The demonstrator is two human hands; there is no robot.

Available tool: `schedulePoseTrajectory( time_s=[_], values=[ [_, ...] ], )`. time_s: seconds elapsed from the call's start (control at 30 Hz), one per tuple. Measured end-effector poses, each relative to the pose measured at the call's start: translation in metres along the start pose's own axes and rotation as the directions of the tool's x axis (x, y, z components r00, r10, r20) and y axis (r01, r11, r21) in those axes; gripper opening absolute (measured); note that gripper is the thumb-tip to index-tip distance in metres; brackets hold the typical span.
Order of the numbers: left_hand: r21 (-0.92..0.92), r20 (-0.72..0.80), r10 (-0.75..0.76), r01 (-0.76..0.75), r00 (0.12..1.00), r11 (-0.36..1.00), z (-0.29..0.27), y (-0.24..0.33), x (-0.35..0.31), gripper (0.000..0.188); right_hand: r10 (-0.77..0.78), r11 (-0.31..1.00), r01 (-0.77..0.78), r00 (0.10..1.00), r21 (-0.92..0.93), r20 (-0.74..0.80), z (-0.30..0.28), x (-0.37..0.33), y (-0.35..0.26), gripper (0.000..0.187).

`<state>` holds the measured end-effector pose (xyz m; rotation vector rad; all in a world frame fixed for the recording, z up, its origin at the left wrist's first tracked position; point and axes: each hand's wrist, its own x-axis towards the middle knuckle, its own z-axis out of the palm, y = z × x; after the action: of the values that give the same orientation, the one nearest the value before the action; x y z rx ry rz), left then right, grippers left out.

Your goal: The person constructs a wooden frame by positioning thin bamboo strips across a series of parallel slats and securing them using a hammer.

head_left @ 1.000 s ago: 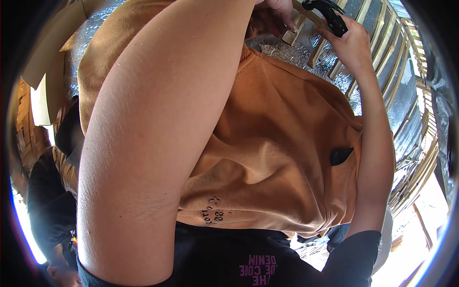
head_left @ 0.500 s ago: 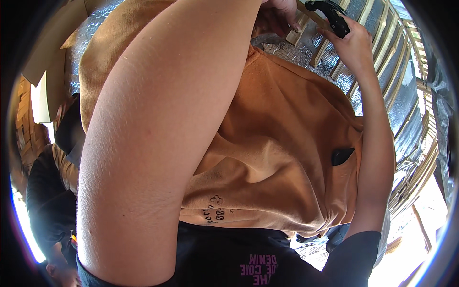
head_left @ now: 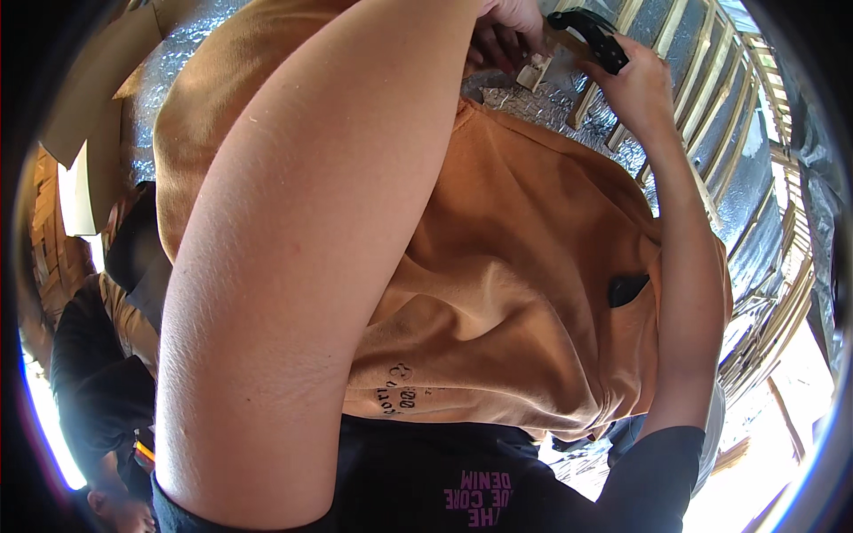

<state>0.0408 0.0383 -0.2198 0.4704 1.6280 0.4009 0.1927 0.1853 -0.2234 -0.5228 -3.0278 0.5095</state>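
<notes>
My left hand (head_left: 514, 28) is at the top centre, partly cut off by the frame edge, with its fingers bent down beside the end of a pale wooden strip (head_left: 533, 73). What those fingers hold is hidden in shadow. To the right, my right hand (head_left: 641, 87) is closed on a black curved-handled tool (head_left: 593, 35), whose exact kind I cannot make out. It points up and left toward my left hand. Behind both hands lies silver foil sheeting (head_left: 593, 98) crossed by wooden slats (head_left: 711, 98).
A brown sweatshirt (head_left: 524, 249) fills the middle, below the hands. Another person in dark clothes (head_left: 102, 355) is at the lower left, near a woven panel (head_left: 53, 213) and cardboard (head_left: 111, 75). Clear plastic sheeting (head_left: 813, 178) and bundled slats (head_left: 773, 329) line the right.
Both hands and the black tool have shifted slightly left in the view, and so has the wooden strip. My right hand keeps its grip.
</notes>
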Motion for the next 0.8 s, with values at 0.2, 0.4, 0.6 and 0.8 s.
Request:
schedulePoseTrajectory(
  time_s=[0.2,0.4,0.6,0.8],
  values=[
    [-0.154,-0.004,-0.031,0.03,1.0,0.988,0.003,0.001,0.004,0.044,-0.015,0.999,0.015,1.0,0.032,0.013,0.001,-0.002,0.001,0.031],
    [-0.524,0.07,-0.007,0.043,0.998,0.851,0.01,-0.008,0.0,0.057,0.044,0.995,-0.049,0.997,0.088,0.06,0.005,-0.001,0.005,0.028],
    [-0.583,-0.109,-0.037,-0.034,0.993,0.812,0.028,0.002,-0.02,0.064,0.071,0.99,-0.078,0.996,0.117,0.061,0.002,-0.002,0.002,0.025],
    [-0.643,-0.14,-0.047,-0.055,0.989,0.764,0.028,-0.009,-0.009,0.06,0.091,0.986,-0.107,0.988,0.126,0.127,0.0,0.0,0.002,0.029]
  ],
)
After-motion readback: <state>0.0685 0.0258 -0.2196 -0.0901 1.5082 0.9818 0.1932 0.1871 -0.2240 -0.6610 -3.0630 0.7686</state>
